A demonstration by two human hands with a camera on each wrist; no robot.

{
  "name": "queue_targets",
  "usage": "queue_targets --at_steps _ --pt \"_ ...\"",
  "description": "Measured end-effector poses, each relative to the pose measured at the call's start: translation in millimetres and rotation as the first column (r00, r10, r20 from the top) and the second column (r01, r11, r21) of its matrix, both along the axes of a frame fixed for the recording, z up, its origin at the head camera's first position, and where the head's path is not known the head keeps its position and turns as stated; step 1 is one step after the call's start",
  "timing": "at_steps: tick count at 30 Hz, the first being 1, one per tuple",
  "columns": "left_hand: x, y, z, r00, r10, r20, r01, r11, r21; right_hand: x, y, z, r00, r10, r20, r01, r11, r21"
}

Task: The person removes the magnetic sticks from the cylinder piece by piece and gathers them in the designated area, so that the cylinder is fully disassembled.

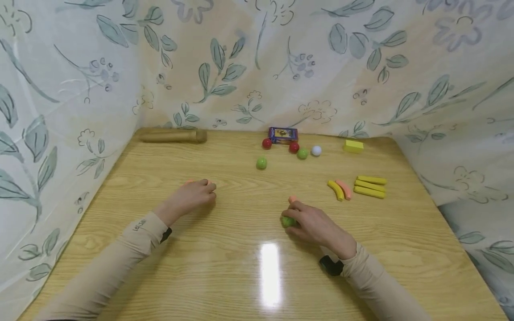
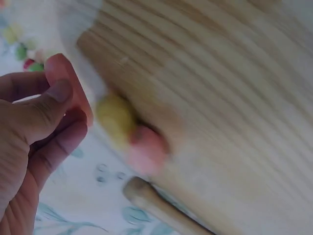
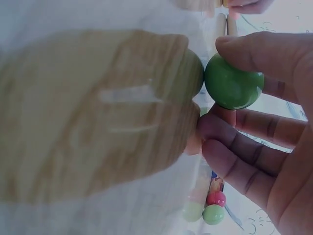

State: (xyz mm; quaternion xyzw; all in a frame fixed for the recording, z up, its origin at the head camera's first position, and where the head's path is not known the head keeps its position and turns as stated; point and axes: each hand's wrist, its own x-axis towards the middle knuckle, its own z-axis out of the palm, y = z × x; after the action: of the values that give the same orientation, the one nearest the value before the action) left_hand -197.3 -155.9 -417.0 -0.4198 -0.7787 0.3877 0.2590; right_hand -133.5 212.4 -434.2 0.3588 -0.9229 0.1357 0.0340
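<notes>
Both hands gripping items at desk (image 1: 249, 276) centre.
Right hand (image 1: 311, 223) pinches green ball (image 3: 233, 82); left hand (image 1: 192, 196) pinches orange piece (image 2: 68, 81).

Bare wooden table (image 1: 241, 285) near edge, balls (image 1: 302, 153) and sticks (image 1: 370, 186) crowding far right — curtain (image 1: 60, 111) walling sides

Wooden counter (image 1: 225, 276) carries a rolling pin (image 1: 172, 136) at the far left, a card box (image 1: 283, 134), red ball (image 1: 267, 143), white ball (image 1: 316, 150), and three yellow sticks (image 1: 370, 186) at right.
</notes>
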Motion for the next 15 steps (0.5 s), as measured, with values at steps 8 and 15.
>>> queue_targets --at_steps 8,15 --pt "-7.8 -15.5 3.0 0.881 -0.095 0.463 -0.030 0.966 0.255 0.3 -1.6 2.4 1.000 -0.013 0.028 0.012 1.000 0.020" --pt "3.4 8.5 8.7 0.888 -0.147 0.437 -0.012 0.940 0.341 -9.8 7.6 7.5 0.997 -0.047 -0.055 0.046 0.999 -0.022"
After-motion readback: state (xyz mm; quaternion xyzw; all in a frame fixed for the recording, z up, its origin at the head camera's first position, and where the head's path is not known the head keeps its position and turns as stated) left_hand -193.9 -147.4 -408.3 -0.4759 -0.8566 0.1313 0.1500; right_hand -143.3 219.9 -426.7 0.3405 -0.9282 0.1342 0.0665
